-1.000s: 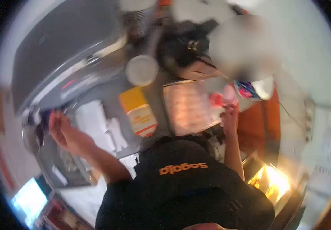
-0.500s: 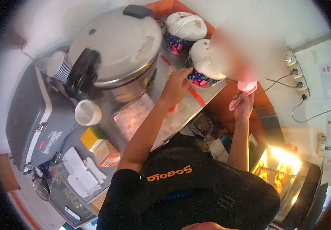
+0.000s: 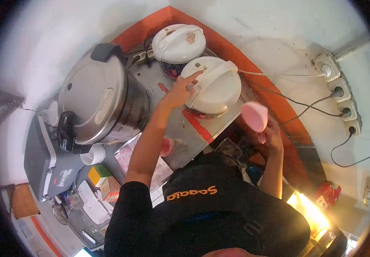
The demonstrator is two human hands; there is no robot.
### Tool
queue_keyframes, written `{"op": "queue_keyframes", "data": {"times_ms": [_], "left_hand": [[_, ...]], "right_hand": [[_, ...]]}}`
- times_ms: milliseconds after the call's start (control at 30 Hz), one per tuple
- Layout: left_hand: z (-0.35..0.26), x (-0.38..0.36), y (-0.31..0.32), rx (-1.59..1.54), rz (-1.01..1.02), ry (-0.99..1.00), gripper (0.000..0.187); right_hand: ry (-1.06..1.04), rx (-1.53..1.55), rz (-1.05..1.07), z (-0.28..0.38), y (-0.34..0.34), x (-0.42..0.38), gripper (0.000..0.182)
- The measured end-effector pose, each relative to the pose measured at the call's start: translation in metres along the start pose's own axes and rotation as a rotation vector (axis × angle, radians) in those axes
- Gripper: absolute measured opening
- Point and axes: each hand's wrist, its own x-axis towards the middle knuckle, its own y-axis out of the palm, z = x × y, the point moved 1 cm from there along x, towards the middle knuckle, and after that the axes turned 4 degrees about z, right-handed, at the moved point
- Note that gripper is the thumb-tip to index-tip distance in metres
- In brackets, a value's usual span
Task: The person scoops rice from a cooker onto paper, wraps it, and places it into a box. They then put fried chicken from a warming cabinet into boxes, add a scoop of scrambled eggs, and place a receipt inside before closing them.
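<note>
My left hand [image 3: 180, 91] reaches over the nearer rice cooker [image 3: 215, 88], its index finger stretched out over the white lid beside the lid's handle. The other fingers are partly curled, and no object shows in that hand. The lid is down. Over on the right, my right hand [image 3: 271, 135] is closed round the handle of a pink scoop [image 3: 255, 116], held up clear of the counter, bowl upward. A second rice cooker [image 3: 180, 43] with a stained white lid stands behind the first one.
A large metal pot [image 3: 95, 100] with black handles occupies the counter's left. Nearby are a patterned paper stack [image 3: 150, 169], a white cup [image 3: 93, 154], a small carton [image 3: 101, 177] and a grey cool box [image 3: 54, 160]. Cords run to wall sockets [image 3: 338, 92]. Bright light glows from a case [image 3: 311, 214] at lower right.
My left hand has gone from the nearer cooker's front side onto its lid. The pink scoop in my right hand has turned and sits lower and farther left. The view has shifted.
</note>
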Motion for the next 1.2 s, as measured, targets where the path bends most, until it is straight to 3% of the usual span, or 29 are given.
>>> {"op": "queue_keyframes", "data": {"times_ms": [33, 100, 133, 233, 300, 433, 500, 533, 600, 733, 800, 900, 1200], "left_hand": [[0.000, 0.005, -0.003, -0.071, 0.016, 0.101, 0.061], [-0.001, 0.019, -0.007, -0.136, 0.029, 0.191, 0.057], [-0.028, 0.024, -0.019, 0.014, -0.010, 0.203, 0.055], [-0.103, 0.048, -0.039, 0.352, -0.057, 0.265, 0.064], [-0.115, 0.091, -0.036, 0.479, -0.156, 0.397, 0.066], [-0.153, 0.145, -0.037, 0.607, -0.075, 0.347, 0.060], [-0.164, 0.155, -0.033, 0.647, -0.034, 0.309, 0.060], [-0.167, 0.158, -0.031, 0.676, -0.044, 0.291, 0.059], [-0.178, 0.153, -0.035, 0.700, -0.052, 0.273, 0.058], [-0.203, 0.136, -0.046, 0.710, 0.104, 0.197, 0.053], [-0.204, 0.137, -0.044, 0.709, 0.123, 0.176, 0.052], [-0.202, 0.137, -0.044, 0.707, 0.109, 0.152, 0.053], [-0.195, 0.125, -0.050, 0.642, 0.046, 0.203, 0.057]], "right_hand": [[0.001, 0.001, 0.007, 0.005, -0.002, 0.000, 0.033], [0.169, -0.082, 0.338, 0.017, 0.000, 0.000, 0.037], [0.260, -0.076, 0.458, 0.026, 0.002, 0.002, 0.038], [0.238, -0.172, 0.514, 0.051, 0.036, 0.009, 0.042], [0.255, -0.272, 0.490, 0.057, 0.054, 0.025, 0.042], [-0.052, -0.678, 0.211, 0.051, 0.072, 0.088, 0.038], [-0.717, -1.181, 0.017, 0.021, 0.058, 0.143, 0.035], [-0.713, -1.179, 0.013, 0.029, 0.063, 0.149, 0.035], [-0.307, -1.401, -0.021, 0.045, 0.077, 0.156, 0.039], [-0.528, -1.734, -0.198, 0.032, 0.077, 0.176, 0.035], [-0.382, -1.589, 0.025, 0.038, 0.075, 0.183, 0.030], [-0.195, -1.658, 0.147, 0.044, 0.082, 0.190, 0.026], [-0.160, -1.639, 0.593, 0.048, 0.092, 0.198, 0.029]]}}
